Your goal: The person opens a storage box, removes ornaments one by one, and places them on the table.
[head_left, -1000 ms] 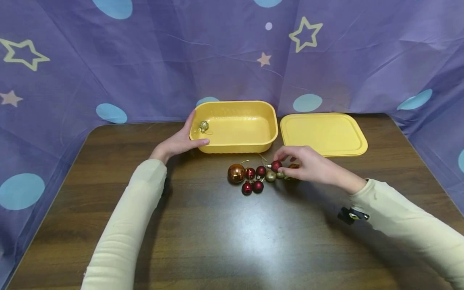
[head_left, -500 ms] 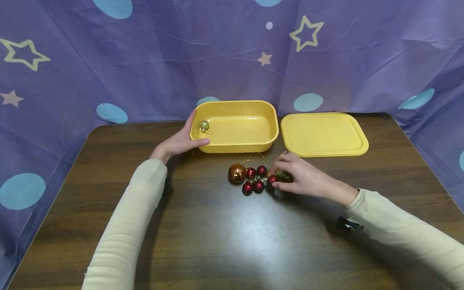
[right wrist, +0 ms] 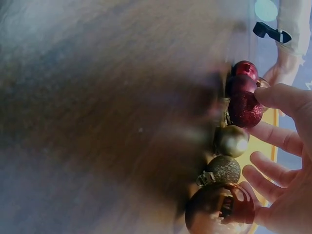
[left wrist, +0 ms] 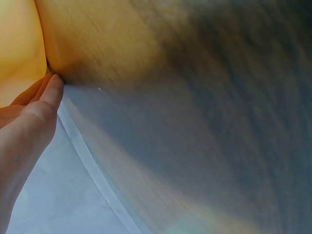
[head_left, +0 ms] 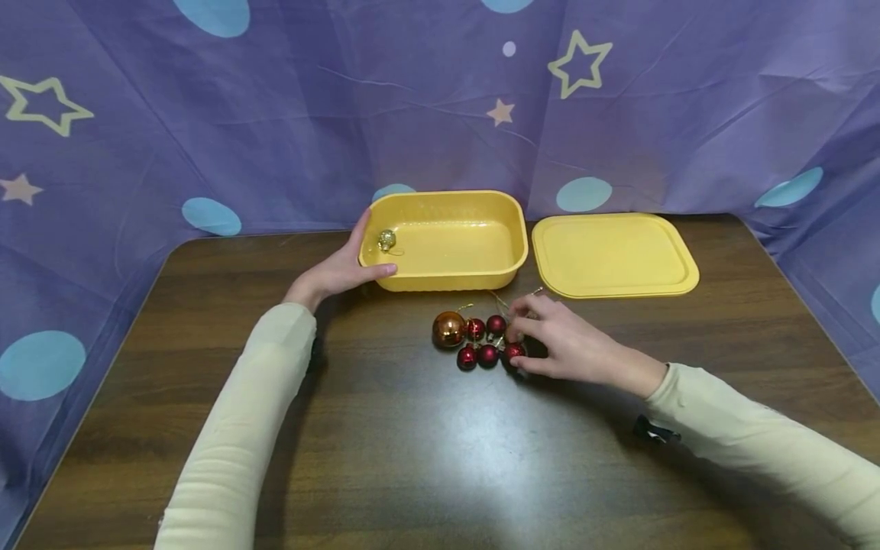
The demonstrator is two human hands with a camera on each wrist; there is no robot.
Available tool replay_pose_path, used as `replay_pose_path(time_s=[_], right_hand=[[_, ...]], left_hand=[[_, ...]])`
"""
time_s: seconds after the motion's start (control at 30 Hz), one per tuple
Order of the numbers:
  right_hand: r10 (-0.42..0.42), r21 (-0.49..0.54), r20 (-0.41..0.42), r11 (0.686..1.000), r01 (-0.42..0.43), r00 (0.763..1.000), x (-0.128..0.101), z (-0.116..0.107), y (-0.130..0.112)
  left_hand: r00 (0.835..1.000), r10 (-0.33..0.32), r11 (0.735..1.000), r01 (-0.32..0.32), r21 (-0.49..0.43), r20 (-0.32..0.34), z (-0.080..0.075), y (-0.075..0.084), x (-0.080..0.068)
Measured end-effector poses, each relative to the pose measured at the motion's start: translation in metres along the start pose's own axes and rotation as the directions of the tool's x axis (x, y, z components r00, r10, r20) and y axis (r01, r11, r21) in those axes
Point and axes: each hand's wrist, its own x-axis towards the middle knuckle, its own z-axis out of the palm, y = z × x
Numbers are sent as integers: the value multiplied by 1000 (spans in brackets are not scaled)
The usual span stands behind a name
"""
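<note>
My left hand point(head_left: 346, 267) grips the front left corner of an open yellow container point(head_left: 481, 200), thumb on the front wall; the left wrist view shows the fingers point(left wrist: 46, 95) against the yellow wall point(left wrist: 19, 44). One gold glitter bauble point(head_left: 386, 240) lies inside. In front of the container sits a cluster: a large copper bauble point(head_left: 449, 328) and several small red ones point(head_left: 488, 354). My right hand point(head_left: 553, 344) curls over the cluster's right end. In the right wrist view its thumb and forefinger pinch a red glitter bauble point(right wrist: 244, 109), beside a gold bauble point(right wrist: 233, 141), a gold glitter bauble point(right wrist: 224, 169) and a copper one point(right wrist: 220, 210).
The yellow lid point(head_left: 614, 254) lies flat to the right of the container. All of this rests on a dark wooden table point(head_left: 412, 458), with purple star-patterned cloth point(head_left: 275, 114) hung behind and at both sides. A small black clip point(head_left: 653, 431) shows by my right sleeve.
My right hand moved left and toward me with the red glitter bauble, closing up against the cluster and covering the gold baubles. The left hand and container stayed put.
</note>
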Motion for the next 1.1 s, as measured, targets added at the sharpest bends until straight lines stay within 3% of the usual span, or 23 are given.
replay_pose_path(time_s=[0.6,1.1], right_hand=[[-5,-71,-6,997,5,1000,3,9,-2],[-59,42,-93,997,64,994,21,-5,1]], left_hand=[[1000,11,1000,-11,-19,5,-1,-3,0],[1000,-12,1000,12,-2,1,-1,-4,2]])
